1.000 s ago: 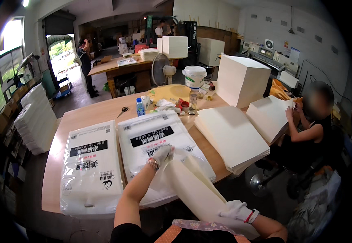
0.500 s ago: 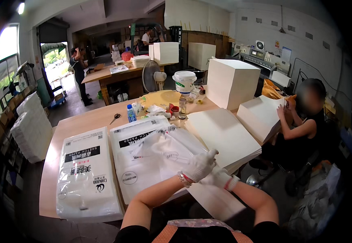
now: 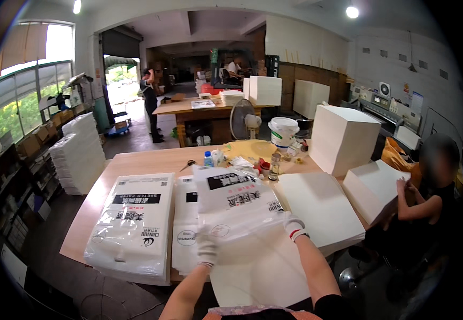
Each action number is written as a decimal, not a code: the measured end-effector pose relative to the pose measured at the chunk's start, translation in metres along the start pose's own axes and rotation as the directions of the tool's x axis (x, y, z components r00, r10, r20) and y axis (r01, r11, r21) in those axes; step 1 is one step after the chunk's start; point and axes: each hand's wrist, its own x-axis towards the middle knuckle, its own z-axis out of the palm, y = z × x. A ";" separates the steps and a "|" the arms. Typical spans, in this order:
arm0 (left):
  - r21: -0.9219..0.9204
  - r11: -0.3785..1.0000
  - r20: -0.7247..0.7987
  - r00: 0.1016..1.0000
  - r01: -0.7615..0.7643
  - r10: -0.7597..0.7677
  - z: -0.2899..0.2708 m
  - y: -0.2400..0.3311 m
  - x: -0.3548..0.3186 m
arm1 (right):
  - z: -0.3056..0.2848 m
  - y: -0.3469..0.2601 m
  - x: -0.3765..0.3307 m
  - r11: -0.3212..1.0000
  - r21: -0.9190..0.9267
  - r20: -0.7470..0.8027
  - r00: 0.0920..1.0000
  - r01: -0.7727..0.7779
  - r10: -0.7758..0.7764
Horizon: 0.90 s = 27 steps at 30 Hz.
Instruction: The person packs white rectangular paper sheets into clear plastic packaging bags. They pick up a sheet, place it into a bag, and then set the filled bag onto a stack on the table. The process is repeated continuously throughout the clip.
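A clear plastic bag [image 3: 234,200] with black and red print lies tilted across the middle of the table, over other printed packaging [image 3: 184,234]. Its near opening spans the space between my two gloved hands. My left hand [image 3: 206,249], in a white knit glove and smeared by motion, is at its near left corner. At the near right corner, my right hand [image 3: 294,226] has its fingers closed on the bag's edge. Below the bag, a large off-white paper sheet or thin stack [image 3: 261,269] reaches over the table's front edge toward me; its far end is hidden under the bag.
Filled printed packages [image 3: 130,224] form a pile at left. A wide paper stack [image 3: 322,205] lies right, with a tall paper block [image 3: 343,138] behind. Scissors [image 3: 188,165], a bottle [image 3: 208,158] and a white bucket [image 3: 283,132] stand farther back. A co-worker [image 3: 428,197] sits at right.
My hands have moved apart, the left one leftward. The bag, crumpled before, is now spread out between them, and the paper shows beneath it. My view has turned left and up.
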 end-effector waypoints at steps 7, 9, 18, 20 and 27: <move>-0.729 -0.644 0.571 0.726 0.233 -0.384 -0.077 -0.031 -0.025 | -0.015 -0.013 -0.058 0.937 -0.144 0.357 0.900 0.317 -0.250; -0.680 -0.695 0.603 0.716 0.232 -0.351 -0.077 -0.021 -0.047 | 0.004 0.020 -0.072 0.922 -0.179 0.413 0.877 0.342 -0.246; -0.698 -0.261 0.715 0.629 0.667 -0.306 -0.140 -0.032 -0.061 | 0.036 0.080 -0.089 0.607 -0.335 0.359 0.694 0.720 -0.624; -0.792 -0.208 0.609 0.718 0.574 -0.336 -0.138 -0.048 -0.089 | 0.015 0.061 -0.133 0.681 -0.245 0.350 0.718 0.691 -0.602; -0.840 0.164 0.509 0.856 0.517 -0.091 -0.247 -0.008 -0.191 | -0.067 0.032 -0.294 0.940 0.165 0.477 0.810 0.299 -0.341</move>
